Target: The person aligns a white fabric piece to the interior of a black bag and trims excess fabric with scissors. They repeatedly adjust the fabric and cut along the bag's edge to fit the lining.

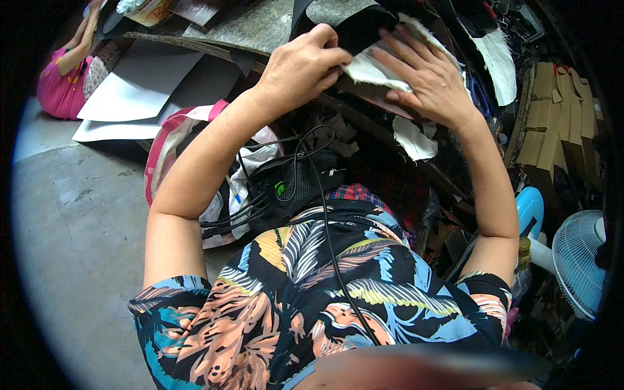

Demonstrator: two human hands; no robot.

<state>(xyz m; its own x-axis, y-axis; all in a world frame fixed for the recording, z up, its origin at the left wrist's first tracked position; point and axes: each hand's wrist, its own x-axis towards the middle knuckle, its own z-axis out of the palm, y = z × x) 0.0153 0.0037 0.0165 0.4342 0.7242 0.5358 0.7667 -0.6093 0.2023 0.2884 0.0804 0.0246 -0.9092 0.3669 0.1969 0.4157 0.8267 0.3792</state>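
Note:
At the top middle, a piece of white frayed cloth point(378, 70) lies at the edge of the cluttered work table. My left hand point(302, 68) is closed, its fingertips pinching the cloth's left edge. Flat on the right part of the same cloth rests my right hand point(429, 81), fingers spread and pointing away from me. Black sheet material point(351, 31) lies just beyond both hands. Below my right hand hangs a loose white scrap point(415, 140) with ragged edges.
Grey sheets point(237, 29) cover the table's left side, with large white sheets point(133, 84) lower down. A pink-rimmed bag point(156, 159) and black cables are near my lap. At right stand folded cardboard point(549, 123) and a fan point(580, 263). Another person point(62, 84) in pink is at far left.

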